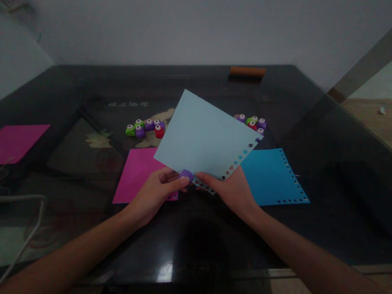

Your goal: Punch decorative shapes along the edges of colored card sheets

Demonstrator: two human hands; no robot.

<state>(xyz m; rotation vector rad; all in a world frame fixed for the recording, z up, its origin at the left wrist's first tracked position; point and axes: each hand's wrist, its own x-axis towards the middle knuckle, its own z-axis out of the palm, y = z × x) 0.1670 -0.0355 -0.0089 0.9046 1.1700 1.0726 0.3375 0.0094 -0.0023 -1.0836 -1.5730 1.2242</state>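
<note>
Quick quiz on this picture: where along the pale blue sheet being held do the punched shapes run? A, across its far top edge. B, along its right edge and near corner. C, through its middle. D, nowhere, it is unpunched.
B: on the pale blue sheet, a row of small punched shapes follows the right edge down to the near corner, where the left hand presses a purple punch and the right hand holds the sheet.

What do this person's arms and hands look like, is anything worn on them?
Both arms are bare from the bottom edge of the picture to the wrists: no sleeves show. The left hand and the right hand wear no gloves, and no watch, bracelet or ring can be seen in this dim picture. Slim forearms, fingers uncovered.
</note>
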